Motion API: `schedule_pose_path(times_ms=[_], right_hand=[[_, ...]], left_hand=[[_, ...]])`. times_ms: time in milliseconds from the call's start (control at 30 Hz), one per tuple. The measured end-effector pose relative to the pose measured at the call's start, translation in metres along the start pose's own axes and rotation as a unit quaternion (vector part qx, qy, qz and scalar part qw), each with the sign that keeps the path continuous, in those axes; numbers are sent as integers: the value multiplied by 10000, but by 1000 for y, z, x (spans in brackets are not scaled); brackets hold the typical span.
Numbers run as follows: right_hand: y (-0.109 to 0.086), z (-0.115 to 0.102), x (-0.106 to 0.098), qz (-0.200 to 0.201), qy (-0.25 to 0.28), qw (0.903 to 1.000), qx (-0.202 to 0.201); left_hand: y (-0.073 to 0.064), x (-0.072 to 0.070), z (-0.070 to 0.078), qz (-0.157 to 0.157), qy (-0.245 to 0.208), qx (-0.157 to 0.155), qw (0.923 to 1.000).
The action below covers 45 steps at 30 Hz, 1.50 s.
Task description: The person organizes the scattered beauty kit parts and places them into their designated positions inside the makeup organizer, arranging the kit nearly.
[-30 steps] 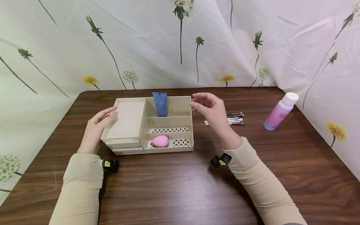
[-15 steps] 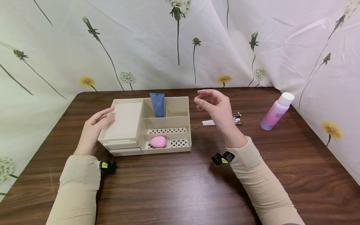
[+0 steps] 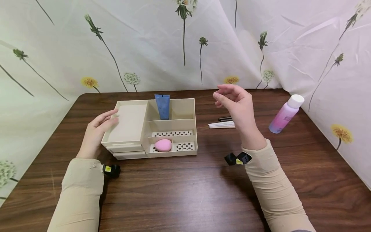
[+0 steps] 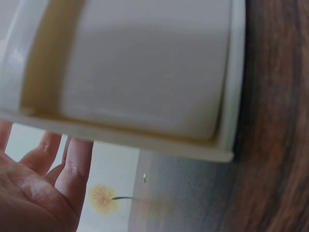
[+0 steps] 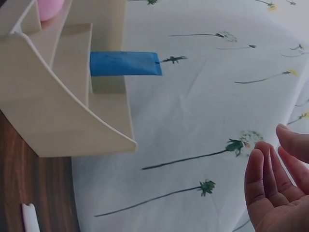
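A cream desktop organizer (image 3: 172, 154) with several compartments and small front drawers stands left of centre in the head view. My left hand (image 3: 97, 130) rests against its left side, fingers fairly straight and tips at the rim; in the left wrist view these fingertips are hidden behind the wall. A blue squeeze tube (image 3: 163, 108) stands upright in a back compartment. In a front compartment lies a pink makeup sponge (image 3: 163, 145). My right hand (image 3: 239, 104) is raised right of the organizer, fingers loosely bent and holding nothing. Beneath it lie makeup brushes (image 3: 221, 125), partly hidden by the hand.
A pink and lilac bottle (image 3: 282, 117) with a white cap stands on the right side of the brown wooden table (image 3: 179, 196). Behind the table hangs a white cloth (image 3: 162, 48) printed with dandelions.
From beside the organizer's right edge, my right hand has moved right and slightly up, over the brushes. My left hand stays at the organizer's left side. The view has shifted slightly.
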State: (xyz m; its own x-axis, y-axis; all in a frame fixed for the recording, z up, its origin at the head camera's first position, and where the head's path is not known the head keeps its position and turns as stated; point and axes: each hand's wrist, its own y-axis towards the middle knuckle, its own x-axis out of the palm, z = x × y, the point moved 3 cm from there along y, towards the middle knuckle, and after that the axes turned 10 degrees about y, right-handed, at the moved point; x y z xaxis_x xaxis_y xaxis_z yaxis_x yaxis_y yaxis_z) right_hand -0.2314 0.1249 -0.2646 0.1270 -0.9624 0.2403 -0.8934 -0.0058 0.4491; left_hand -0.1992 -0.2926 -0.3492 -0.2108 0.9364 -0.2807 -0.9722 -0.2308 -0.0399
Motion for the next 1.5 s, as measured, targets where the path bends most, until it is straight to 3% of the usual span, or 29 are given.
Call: schedule_pose_path(times_ms=[333, 600, 867, 1200, 1500], right_hand=[[4, -13, -14, 174, 179, 9992, -302], [7, -24, -24, 447, 285, 9974, -486], [8, -32, -37, 796, 189, 9946, -635], [12, -40, -56, 1464, 505, 9832, -970], [12, -47, -75, 1953, 85, 9744, -1111]], left_hand=[[-1, 0, -2, -1, 63, -102, 9999], [-3, 0, -3, 33, -301, -14, 9995], [-3, 1, -1, 27, -358, -13, 9994], [-2, 1, 1, 4, 186, -111, 9998], [-1, 0, 1, -1, 123, -116, 9999]])
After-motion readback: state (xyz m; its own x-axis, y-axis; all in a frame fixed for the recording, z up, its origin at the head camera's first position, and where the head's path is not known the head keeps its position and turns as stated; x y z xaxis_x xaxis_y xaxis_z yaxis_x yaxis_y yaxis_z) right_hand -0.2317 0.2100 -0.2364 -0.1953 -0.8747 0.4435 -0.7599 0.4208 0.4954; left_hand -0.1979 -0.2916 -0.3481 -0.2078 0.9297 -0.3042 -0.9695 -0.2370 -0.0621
